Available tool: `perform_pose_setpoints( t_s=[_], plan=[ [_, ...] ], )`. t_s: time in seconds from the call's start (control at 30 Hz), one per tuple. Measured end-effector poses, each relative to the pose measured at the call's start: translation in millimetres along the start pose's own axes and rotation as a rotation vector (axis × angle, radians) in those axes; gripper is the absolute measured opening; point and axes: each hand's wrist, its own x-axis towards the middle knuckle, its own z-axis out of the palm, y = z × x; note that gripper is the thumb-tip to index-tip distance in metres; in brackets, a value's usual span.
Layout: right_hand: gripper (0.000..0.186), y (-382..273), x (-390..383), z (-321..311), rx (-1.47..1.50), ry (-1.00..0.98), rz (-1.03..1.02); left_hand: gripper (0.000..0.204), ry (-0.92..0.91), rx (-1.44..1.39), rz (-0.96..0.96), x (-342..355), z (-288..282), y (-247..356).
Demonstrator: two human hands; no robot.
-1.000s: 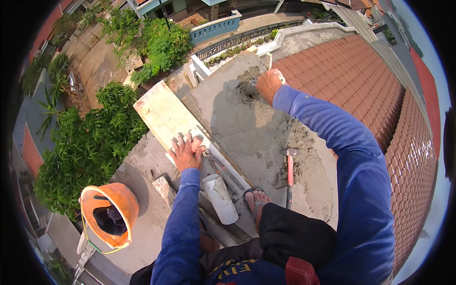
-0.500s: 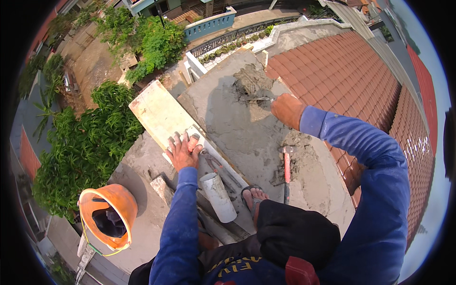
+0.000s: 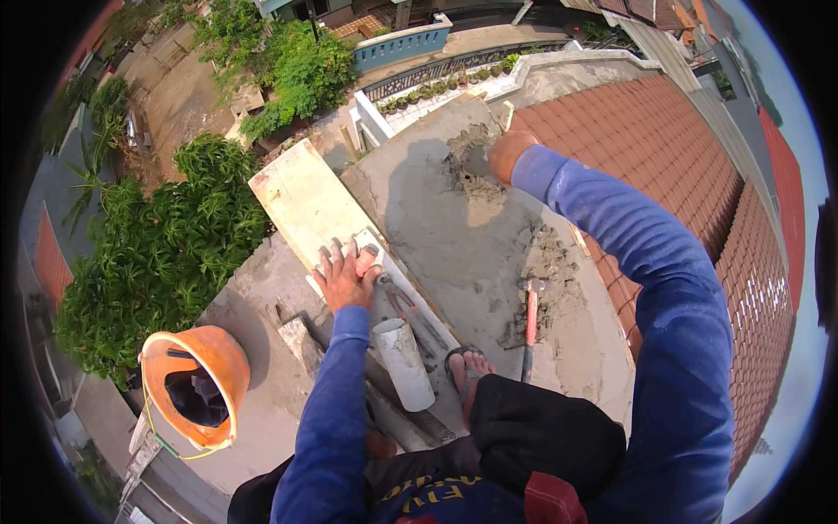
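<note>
Fingers spread, my left hand (image 3: pixel 347 279) rests on a pale board (image 3: pixel 292 196), beside a small orange-red object (image 3: pixel 367 256) whose kind I cannot make out. My right hand (image 3: pixel 511 157) grips a trowel, mostly hidden behind it, at a rough patch of wet grey mortar (image 3: pixel 471 140) on the upper part of the concrete ledge (image 3: pixel 419 227). Pincers with orange grips (image 3: pixel 406 306) and a white pipe piece (image 3: pixel 401 367) lie below my left hand. A red-handled hammer (image 3: pixel 532 319) lies on mortar below my right hand.
An orange bucket (image 3: pixel 231 367) with dark contents stands at lower left. Red roof tiles (image 3: pixel 637 140) border the right. Leafy trees (image 3: pixel 148 253) lie beyond the left edge, a railing (image 3: pixel 463 65) and plants beyond the top. My sandalled foot (image 3: pixel 465 371) is beside the board.
My right hand shifted rightward and down, then moved back up and left toward the mortar patch. My left hand stays on the board; the view has shifted slightly.
</note>
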Motion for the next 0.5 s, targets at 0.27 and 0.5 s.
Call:
perform_pose_setpoints(
  t_s=[0.27, 0.5],
  plan=[
    [0.031, -15, 126, 16, -0.076, -0.298, -0.129, 0.084, 0.027, -0.041, 0.040, 2, 5, 5],
    [0.029, -47, -11, 15, 0.050, -0.207, -0.190, 0.084, 0.025, -0.023, -0.015, -1, -2, 1]
  ],
)
